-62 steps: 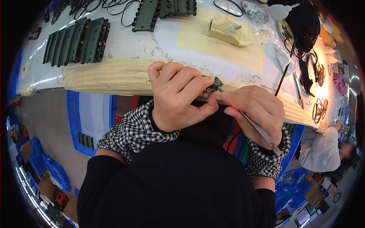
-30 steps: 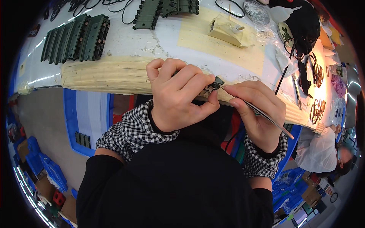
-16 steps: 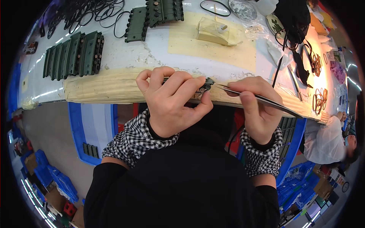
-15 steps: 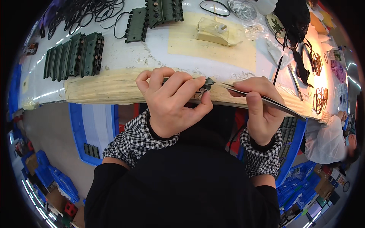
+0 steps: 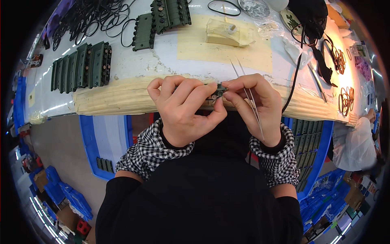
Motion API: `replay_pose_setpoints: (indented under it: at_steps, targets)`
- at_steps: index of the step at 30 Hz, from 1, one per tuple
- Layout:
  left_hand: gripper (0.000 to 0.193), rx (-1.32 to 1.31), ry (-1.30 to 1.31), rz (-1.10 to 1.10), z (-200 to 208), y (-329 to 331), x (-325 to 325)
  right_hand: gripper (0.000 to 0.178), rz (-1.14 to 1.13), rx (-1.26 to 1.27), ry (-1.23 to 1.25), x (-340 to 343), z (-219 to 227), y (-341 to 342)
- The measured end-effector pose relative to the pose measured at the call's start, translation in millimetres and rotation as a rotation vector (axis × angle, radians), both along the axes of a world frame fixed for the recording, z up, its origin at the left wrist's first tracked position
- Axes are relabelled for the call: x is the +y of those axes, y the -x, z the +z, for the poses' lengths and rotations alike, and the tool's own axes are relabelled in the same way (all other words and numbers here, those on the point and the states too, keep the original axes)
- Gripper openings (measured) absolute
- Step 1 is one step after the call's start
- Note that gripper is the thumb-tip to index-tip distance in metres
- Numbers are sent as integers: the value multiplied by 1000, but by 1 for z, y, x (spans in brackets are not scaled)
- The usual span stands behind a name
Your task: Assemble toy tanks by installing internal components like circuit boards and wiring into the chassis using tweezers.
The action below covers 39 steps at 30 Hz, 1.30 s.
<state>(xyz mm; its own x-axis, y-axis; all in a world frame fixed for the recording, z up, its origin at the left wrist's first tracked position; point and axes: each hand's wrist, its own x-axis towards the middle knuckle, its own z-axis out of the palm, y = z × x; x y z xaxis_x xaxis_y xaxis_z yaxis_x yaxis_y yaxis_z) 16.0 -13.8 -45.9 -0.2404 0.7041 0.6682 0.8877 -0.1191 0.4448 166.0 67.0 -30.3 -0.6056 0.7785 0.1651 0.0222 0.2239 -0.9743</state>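
At the far left of the workbench [image 5: 134, 77], a row of dark green plastic track pieces [image 5: 81, 67] lies on the white top, with loose black rubber rings [image 5: 95, 18] behind it and more green pieces [image 5: 162, 18] further along. At the taped front edge of the bench, the left hand [image 5: 185, 112] curls its fingers and thumb tightly around a small dark green part [image 5: 217, 91], held just above the edge. The right hand [image 5: 254, 107] meets it from the other side, fingertips pinching the same part, while metal tweezers [image 5: 248, 97] lie tucked across its palm with the points aimed away. Behind the hands a beige block [image 5: 225, 32] sits on tan paper. Black cables [image 5: 315, 44] lie to the right.
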Motion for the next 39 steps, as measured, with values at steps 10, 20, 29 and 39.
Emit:
replay_pose_setpoints:
  at_steps: [10, 20, 29, 39]
  targets:
    - [24, -5, 12, -5, 1, 2, 3, 15, -80, 112, 13, 1, 14, -6]
    - [25, -6, -4, 0, -2, 3, 4, 13, -70, -28, -250, -1, 16, -16]
    - [25, -8, -29, -1, -3, 3, 6, 13, -81, -54, -282, -3, 18, -10]
    - [25, -4, -36, -2, -4, 4, 6, 14, -27, -94, -388, 2, 22, -7]
